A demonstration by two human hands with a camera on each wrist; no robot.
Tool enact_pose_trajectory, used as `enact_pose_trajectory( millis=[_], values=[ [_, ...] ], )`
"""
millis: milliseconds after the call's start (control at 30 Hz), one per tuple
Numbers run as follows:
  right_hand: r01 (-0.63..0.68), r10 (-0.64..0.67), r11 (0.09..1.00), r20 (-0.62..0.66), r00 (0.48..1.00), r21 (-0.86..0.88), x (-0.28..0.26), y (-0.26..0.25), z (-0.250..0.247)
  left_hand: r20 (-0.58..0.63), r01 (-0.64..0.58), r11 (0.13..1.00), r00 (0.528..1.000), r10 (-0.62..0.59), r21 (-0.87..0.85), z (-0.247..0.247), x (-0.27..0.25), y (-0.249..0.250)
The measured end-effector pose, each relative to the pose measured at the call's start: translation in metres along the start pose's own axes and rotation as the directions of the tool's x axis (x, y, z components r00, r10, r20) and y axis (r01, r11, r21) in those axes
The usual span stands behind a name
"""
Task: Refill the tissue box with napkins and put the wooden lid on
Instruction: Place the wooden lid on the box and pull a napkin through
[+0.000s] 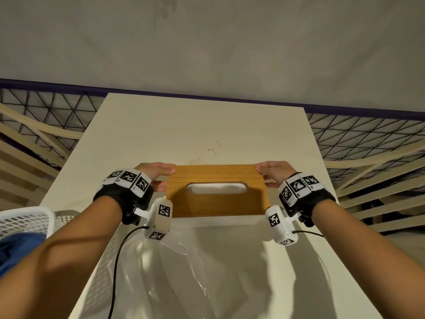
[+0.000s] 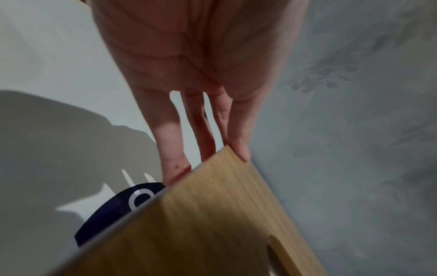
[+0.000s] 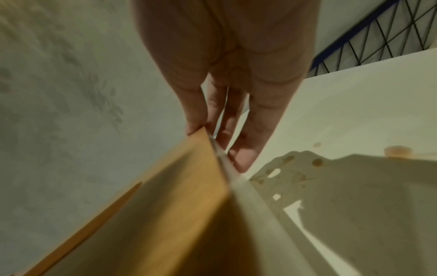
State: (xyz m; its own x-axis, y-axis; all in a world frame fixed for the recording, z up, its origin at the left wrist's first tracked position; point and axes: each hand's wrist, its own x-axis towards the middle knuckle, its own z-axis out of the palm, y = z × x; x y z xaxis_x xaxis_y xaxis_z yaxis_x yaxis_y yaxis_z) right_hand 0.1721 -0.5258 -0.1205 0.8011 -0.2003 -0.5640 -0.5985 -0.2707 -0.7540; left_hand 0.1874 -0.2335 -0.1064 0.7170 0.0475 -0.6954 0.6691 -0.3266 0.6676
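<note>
A wooden lid (image 1: 213, 203) with an oval slot lies across the top of the white tissue box (image 1: 218, 221) on the table. White napkins (image 1: 216, 189) show through the slot. My left hand (image 1: 156, 174) pinches the lid's left end, thumb on top and fingers down the side. My right hand (image 1: 273, 172) pinches the right end the same way. In the left wrist view my left hand (image 2: 212, 153) grips the lid (image 2: 201, 224) at its corner, above a dark blue label (image 2: 113, 211) on the box. In the right wrist view my right hand (image 3: 217, 144) clasps the lid (image 3: 165, 214) over the box wall (image 3: 255, 214).
A crumpled clear plastic wrapper (image 1: 184, 272) lies on the cream table (image 1: 161, 134) in front of the box. A white mesh basket (image 1: 25, 222) with blue cloth stands at the near left. Black netting and slats (image 1: 368, 139) flank the table. Small brown stains (image 1: 211, 149) mark the tabletop behind the box.
</note>
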Motion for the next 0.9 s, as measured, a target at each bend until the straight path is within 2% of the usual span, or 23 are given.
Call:
enact_pose_trajectory(
  millis=[267, 367, 433, 567, 700, 800, 900],
  values=[
    [0.048, -0.047, 0.997, 0.013, 0.999, -0.058, -0.009, -0.006, 0.002, -0.096, -0.063, 0.998, 0.993, 0.063, 0.002, 0.008, -0.006, -0.004],
    [0.029, -0.027, 0.997, 0.037, 0.999, -0.072, -0.021, -0.002, 0.002, -0.141, -0.056, 0.996, 0.988, 0.065, 0.068, 0.013, -0.01, -0.01],
    [0.007, 0.001, 0.995, 0.08, 0.997, -0.1, -0.03, 0.01, -0.001, -0.105, -0.027, 0.992, 0.994, 0.041, 0.126, 0.011, -0.015, -0.018],
    [-0.012, 0.033, 0.994, 0.201, 0.979, -0.105, -0.048, 0.04, -0.004, 0.054, 0.018, 0.979, 0.998, -0.03, 0.204, 0.007, -0.034, -0.036],
    [0.029, -0.031, 0.999, 0.168, 0.985, 0.014, -0.052, 0.054, 0.0, 0.005, -0.043, 0.982, 0.999, 0.043, 0.183, 0.013, -0.035, -0.045],
    [0.045, -0.05, 0.998, 0.149, 0.988, 0.038, -0.053, 0.056, 0.002, -0.015, -0.04, 0.989, 0.999, 0.042, 0.142, 0.015, -0.037, -0.049],
    [0.044, -0.052, 0.997, 0.136, 0.989, 0.063, -0.054, 0.059, 0.003, -0.035, -0.045, 0.982, 0.998, 0.052, 0.182, 0.015, -0.04, -0.048]
  ],
)
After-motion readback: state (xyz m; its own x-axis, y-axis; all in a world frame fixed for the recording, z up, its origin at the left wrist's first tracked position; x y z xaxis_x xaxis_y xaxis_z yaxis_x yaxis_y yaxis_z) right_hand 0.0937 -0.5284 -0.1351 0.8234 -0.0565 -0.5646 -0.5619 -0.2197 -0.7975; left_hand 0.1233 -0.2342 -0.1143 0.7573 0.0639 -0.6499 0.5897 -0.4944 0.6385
